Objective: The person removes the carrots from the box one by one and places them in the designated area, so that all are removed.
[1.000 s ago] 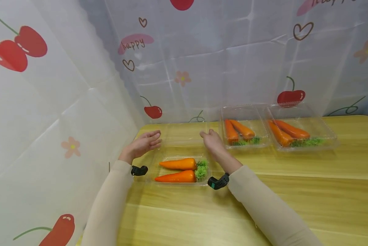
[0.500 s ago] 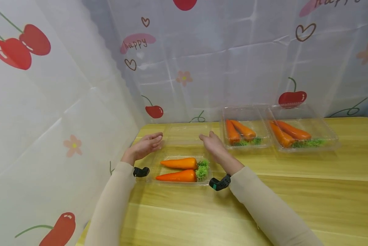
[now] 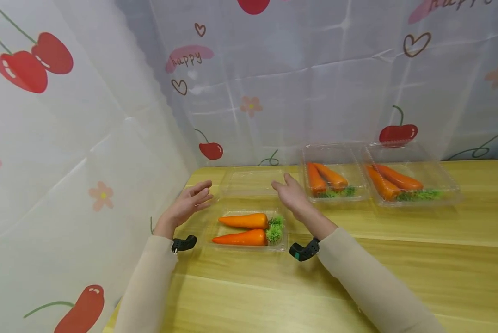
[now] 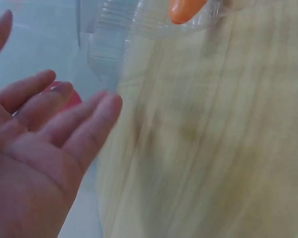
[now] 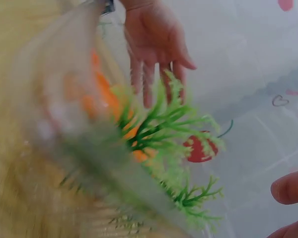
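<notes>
A clear plastic clamshell box point(image 3: 242, 249) lies unfolded on the wooden table, its lid point(image 3: 250, 179) laid back toward the rear. Side by side in its base are two orange carrots point(image 3: 242, 221), their leafy green tops point(image 3: 275, 231) pointing right. My left hand point(image 3: 187, 203) is off the lid's left side, fingers loosely spread; in the left wrist view its palm point(image 4: 30, 168) shows holding nothing. At the lid's right side is my right hand point(image 3: 292, 192), fingers and thumb extended. Only part of that hand shows in the right wrist view, near the blurred box wall and carrot greens point(image 5: 154, 119).
Behind and right of my right hand stands a lidded clear box point(image 3: 336, 199) with two carrots. Another such box point(image 3: 444, 199) is beside it. A cherry-print sheet point(image 3: 315, 92) hangs along the back and left of the table point(image 3: 273, 296).
The lid has tipped back and down from a more raised position. My left hand has drawn away to the left with fingers spreading; my right hand has shifted slightly right.
</notes>
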Tool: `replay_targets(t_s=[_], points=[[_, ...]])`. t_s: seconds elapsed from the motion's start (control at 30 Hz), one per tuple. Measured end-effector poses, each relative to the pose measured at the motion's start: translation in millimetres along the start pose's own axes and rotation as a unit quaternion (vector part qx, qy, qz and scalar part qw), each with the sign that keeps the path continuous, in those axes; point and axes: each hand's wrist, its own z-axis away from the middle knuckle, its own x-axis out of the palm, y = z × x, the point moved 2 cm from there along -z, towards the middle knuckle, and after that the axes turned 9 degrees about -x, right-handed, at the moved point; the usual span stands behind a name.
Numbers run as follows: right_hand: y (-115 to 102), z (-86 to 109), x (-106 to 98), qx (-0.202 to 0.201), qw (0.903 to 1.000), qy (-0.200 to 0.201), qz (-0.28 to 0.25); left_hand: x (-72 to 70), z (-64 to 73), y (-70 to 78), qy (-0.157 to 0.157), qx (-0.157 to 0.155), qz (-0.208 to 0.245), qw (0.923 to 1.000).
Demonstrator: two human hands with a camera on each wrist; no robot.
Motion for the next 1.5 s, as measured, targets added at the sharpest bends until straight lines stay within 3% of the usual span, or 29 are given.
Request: replay_targets(t_s=[0.13, 0.23, 0.57, 0.77, 1.03, 1.2, 1.5], points=[[-2, 4.4, -2, -0.028, 0.9985, -0.010, 0.046, 1.4, 20.6, -8.0, 0.047, 0.010, -0.029, 0.9984], [-6, 7.1, -4, -0.048, 0.9971, -0.015, 0.057, 4.7, 34.4, -13.4, 0.068, 0.011, -0.026, 0.9973], [-17, 11.3, -3, -0.136, 0.9901, -0.033, -0.008, 19.0, 66.1, -29.7, 0.094, 0.019, -0.001, 0.9954], [-22, 9.0, 3, -0.186, 0.9767, -0.107, -0.015, 25.7, 76.4, -36.7, 0.095, 0.036, 0.010, 0.9948], [-23, 1.1, 13, -0.191, 0.9642, -0.184, 0.004, 30.7, 83.3, -43.2, 0.068, 0.046, 0.064, 0.9946], [-19, -6.2, 22, -0.158, 0.9639, -0.212, 0.031, 31.8, 87.1, -46.0, 0.044, 0.043, 0.072, 0.9955], [-8, -16.6, 35, -0.111, 0.9628, -0.236, 0.072, 34.8, 89.3, -46.2, 0.010, 0.066, 0.071, 0.9953]])
